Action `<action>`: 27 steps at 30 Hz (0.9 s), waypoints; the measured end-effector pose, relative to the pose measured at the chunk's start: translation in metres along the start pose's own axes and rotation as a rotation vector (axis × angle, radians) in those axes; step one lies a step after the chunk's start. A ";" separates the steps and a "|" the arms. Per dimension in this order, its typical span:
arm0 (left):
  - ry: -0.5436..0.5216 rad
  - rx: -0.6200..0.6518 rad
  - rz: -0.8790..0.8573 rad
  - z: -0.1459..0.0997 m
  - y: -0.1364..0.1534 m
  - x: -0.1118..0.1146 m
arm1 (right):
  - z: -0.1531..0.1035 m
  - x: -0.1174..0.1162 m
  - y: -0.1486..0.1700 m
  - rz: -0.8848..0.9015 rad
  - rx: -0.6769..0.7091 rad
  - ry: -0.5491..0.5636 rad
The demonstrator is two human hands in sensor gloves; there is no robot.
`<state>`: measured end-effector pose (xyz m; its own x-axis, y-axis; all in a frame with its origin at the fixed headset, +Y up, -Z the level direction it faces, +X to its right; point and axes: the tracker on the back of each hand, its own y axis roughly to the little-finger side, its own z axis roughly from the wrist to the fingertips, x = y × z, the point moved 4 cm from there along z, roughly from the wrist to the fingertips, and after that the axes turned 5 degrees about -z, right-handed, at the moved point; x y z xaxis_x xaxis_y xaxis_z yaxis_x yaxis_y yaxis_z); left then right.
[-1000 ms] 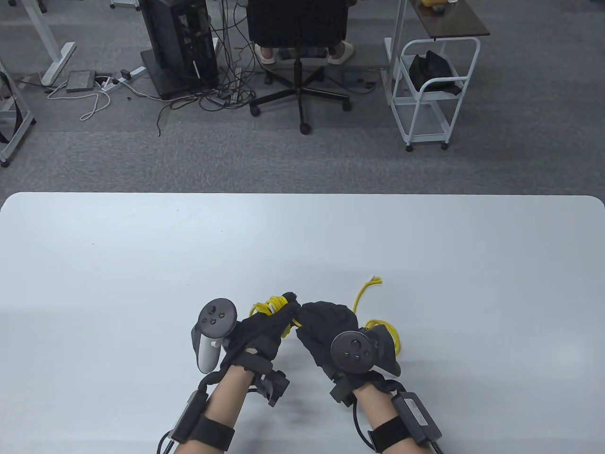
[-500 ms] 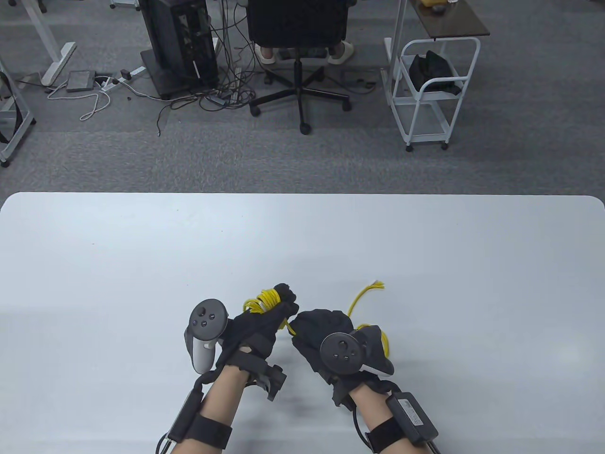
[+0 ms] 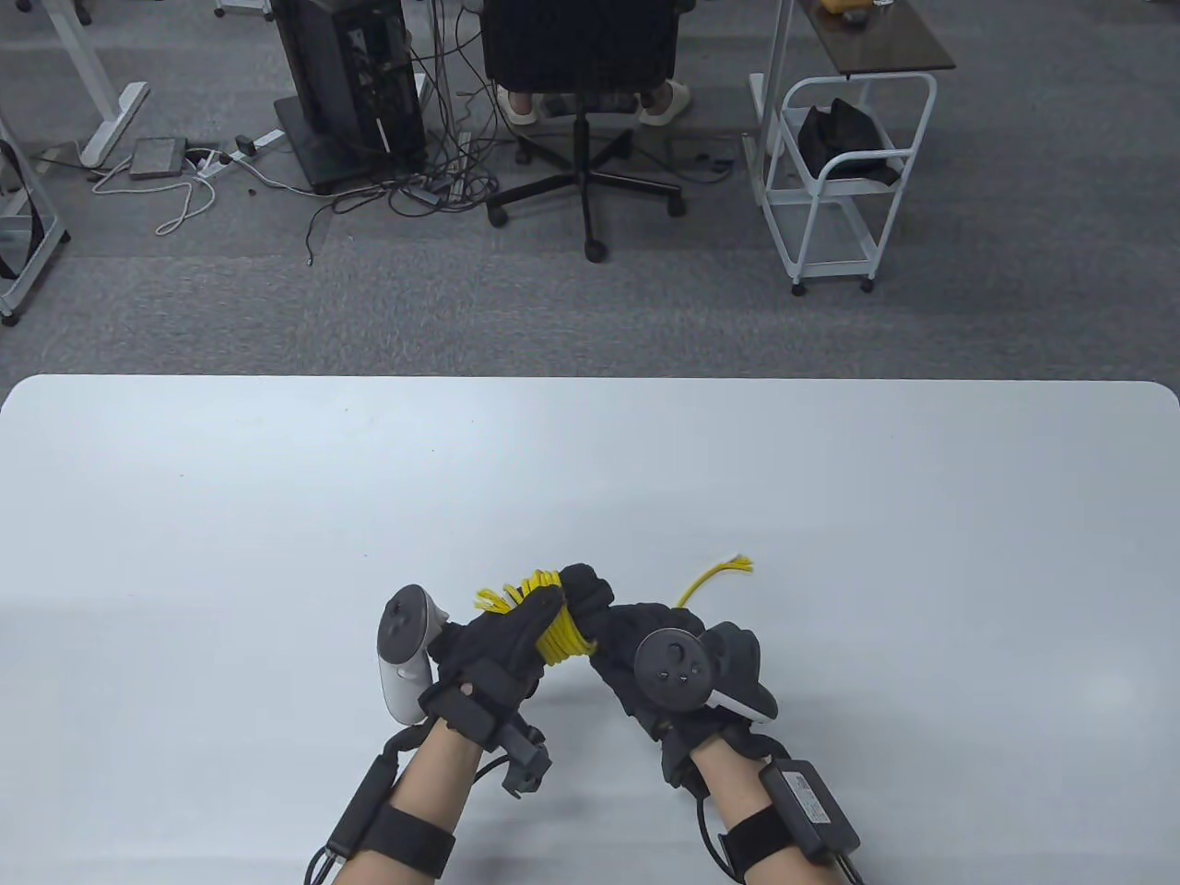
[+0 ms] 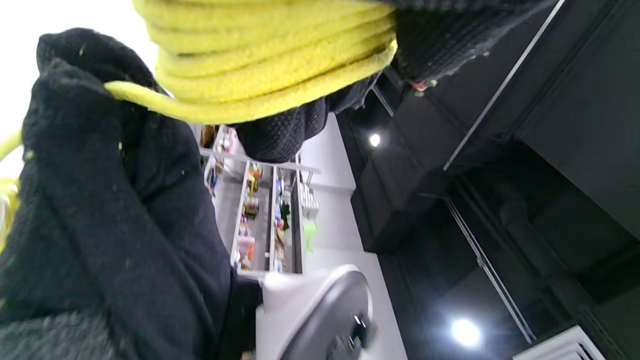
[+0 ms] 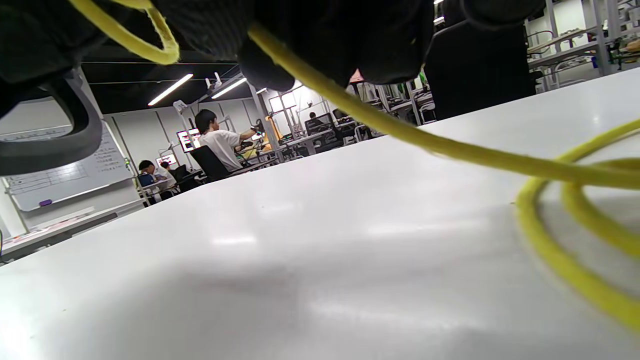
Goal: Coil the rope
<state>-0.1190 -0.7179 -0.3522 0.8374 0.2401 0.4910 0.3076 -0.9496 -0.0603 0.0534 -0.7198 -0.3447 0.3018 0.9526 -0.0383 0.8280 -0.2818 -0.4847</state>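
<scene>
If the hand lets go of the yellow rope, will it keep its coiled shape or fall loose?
Probably loose: the rope looks soft and floppy, bending tightly round the left hand. Its free tail lies in slack curves on the table, so it seems light and limp.

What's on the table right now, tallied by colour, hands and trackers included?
Yellow: 1, the yellow braided rope.
Black: 2, the black-gloved left hand and black-gloved right hand.
Grey: 2, the left grey tracker and right grey tracker.
Total: 5.
</scene>
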 end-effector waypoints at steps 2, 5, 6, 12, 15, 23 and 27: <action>0.054 -0.013 0.021 0.002 0.002 0.005 | 0.000 0.002 0.005 0.000 -0.021 0.002; 0.098 -0.042 0.088 0.004 0.005 0.010 | -0.001 0.004 0.011 -0.022 -0.048 0.012; 0.117 -0.056 0.107 0.004 0.006 0.012 | -0.002 0.005 0.012 -0.030 -0.057 0.017; 0.257 -0.168 0.192 0.006 0.018 0.026 | -0.004 0.012 0.021 -0.050 -0.104 0.061; 0.295 -0.215 0.255 0.006 0.023 0.031 | -0.005 0.018 0.024 -0.046 -0.121 0.096; 0.277 -0.287 0.392 0.006 0.031 0.028 | -0.011 0.034 0.026 -0.005 -0.132 0.216; 0.215 -0.307 0.396 0.005 0.032 0.021 | -0.011 0.037 0.018 0.019 -0.101 0.250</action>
<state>-0.0892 -0.7420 -0.3475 0.7412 -0.1640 0.6510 -0.1858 -0.9819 -0.0358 0.0847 -0.6907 -0.3455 0.4150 0.8925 0.1764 0.8602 -0.3218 -0.3957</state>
